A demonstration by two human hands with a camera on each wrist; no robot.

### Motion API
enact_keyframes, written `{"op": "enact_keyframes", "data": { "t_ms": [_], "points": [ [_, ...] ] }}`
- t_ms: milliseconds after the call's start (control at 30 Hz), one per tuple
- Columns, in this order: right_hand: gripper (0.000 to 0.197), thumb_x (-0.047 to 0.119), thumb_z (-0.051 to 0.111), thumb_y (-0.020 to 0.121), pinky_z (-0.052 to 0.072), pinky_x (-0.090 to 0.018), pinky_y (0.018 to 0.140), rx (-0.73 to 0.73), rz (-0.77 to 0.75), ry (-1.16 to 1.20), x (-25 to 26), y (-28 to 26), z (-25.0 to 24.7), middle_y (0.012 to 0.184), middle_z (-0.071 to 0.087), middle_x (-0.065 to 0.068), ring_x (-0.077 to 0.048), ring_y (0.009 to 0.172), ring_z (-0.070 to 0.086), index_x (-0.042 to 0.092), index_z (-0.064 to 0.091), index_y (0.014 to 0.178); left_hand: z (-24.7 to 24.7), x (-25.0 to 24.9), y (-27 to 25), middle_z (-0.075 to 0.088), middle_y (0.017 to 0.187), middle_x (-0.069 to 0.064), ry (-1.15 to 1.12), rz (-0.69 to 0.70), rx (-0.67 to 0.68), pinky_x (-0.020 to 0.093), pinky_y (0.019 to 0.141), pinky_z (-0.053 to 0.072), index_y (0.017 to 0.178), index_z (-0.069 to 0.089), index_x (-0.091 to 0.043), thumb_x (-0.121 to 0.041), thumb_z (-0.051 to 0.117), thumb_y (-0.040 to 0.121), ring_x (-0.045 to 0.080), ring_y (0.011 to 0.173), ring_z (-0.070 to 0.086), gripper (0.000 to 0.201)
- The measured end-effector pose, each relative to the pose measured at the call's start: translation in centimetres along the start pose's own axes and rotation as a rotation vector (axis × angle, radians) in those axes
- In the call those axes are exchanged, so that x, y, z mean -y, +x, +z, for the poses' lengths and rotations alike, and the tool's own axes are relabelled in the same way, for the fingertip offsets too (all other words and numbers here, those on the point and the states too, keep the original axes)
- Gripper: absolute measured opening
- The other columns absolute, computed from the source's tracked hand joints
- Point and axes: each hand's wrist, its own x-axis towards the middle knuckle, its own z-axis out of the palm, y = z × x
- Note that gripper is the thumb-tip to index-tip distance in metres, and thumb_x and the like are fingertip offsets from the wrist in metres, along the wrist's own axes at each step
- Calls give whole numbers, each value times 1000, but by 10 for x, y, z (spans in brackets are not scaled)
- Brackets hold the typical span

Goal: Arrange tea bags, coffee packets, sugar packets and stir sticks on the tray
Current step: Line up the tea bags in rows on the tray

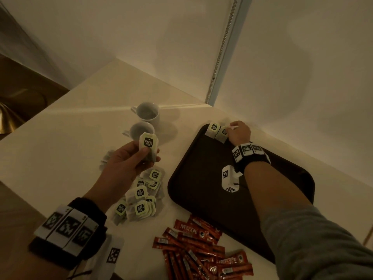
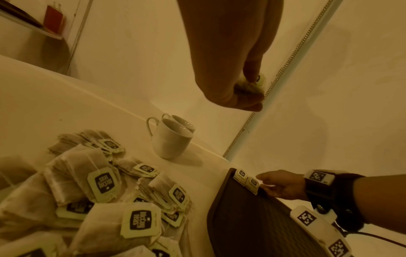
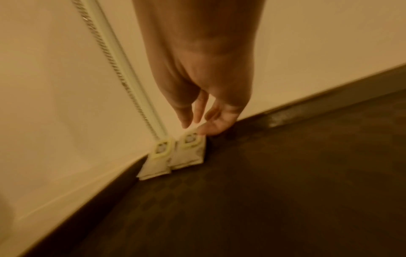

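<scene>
My left hand (image 1: 146, 156) holds one tea bag (image 1: 148, 147) up over the counter, thumb on its front; the left wrist view shows the same tea bag (image 2: 249, 86) in my curled fingers (image 2: 246, 102). Two tea bags (image 1: 213, 129) (image 1: 222, 134) lean side by side at the far left corner of the dark tray (image 1: 201, 199). My right hand (image 1: 232, 130) reaches there, its fingertips (image 3: 203, 131) touching the tag of the right-hand bag (image 3: 190, 149), next to the other bag (image 3: 158, 156). A loose pile of tea bags (image 1: 141, 197) lies left of the tray.
Two white mugs (image 1: 147, 113) (image 1: 141, 130) stand behind the tea bag pile. Red coffee sticks (image 1: 197, 245) are scattered at the tray's near left corner. The wall and a beaded blind chain (image 1: 220, 51) run close behind the tray. The counter edge drops off at the left.
</scene>
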Motion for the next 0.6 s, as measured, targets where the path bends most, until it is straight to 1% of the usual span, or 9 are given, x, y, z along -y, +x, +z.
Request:
{"op": "enact_keyframes", "data": {
  "t_ms": [33,100,200,267,300,400,467,533,600],
  "points": [
    [24,22,64,86,46,-28,82,-15,-38,32,8,-6,-2,112,61,-13,-23,100,58,10,63,107,1,0,0,74,96,7,10,-5,11,20,73,56,97,73,-21,-51,83,55,19,87,71,52],
    [22,25,61,89,45,-25,79,55,-172,160,40,-31,-8,108,61,-4,-11,90,56,12,62,107,3,1,1,74,95,5,19,-3,-2,20,72,56,100,70,-19,-41,77,65,19,87,70,42],
    [18,28,61,90,45,-19,81,409,-430,307,99,-93,-23,96,63,8,3,81,55,16,65,102,7,3,4,74,90,4,27,-10,-47,24,75,57,104,64,-12,-15,55,87,18,86,71,19],
    [15,28,65,86,43,-8,74,591,-608,285,126,-133,-31,90,64,11,8,77,55,20,66,98,10,3,3,74,91,4,21,4,-38,26,78,56,103,65,-11,-13,53,89,19,90,70,19],
    [14,27,68,84,42,-5,69,633,-686,266,136,-149,-33,86,63,11,9,75,54,21,66,96,12,1,1,73,91,5,14,12,-25,27,80,55,102,66,-11,-15,56,85,20,91,69,20],
    [9,20,69,84,41,-6,67,613,-829,260,154,-176,-38,79,63,13,8,71,56,13,69,90,16,-4,-4,72,88,4,26,43,37,31,86,51,96,68,-13,-18,65,78,18,91,68,19],
    [9,20,70,83,41,-7,67,571,-853,251,161,-182,-44,78,66,9,1,69,59,13,71,89,18,-7,-6,72,92,2,44,75,90,32,87,51,97,68,-19,-15,74,76,18,94,67,23],
    [9,21,71,83,42,-7,67,543,-863,260,164,-187,-52,79,69,5,-4,71,61,15,72,89,18,-8,-9,72,95,0,62,110,134,29,85,52,98,70,-25,-21,75,71,19,96,67,27],
    [8,20,71,82,42,-7,66,510,-870,287,165,-192,-60,82,69,2,-6,74,61,15,72,88,20,-11,-13,73,97,-2,73,128,147,29,87,52,93,74,-29,-28,74,70,18,98,66,23]
  ]
}}
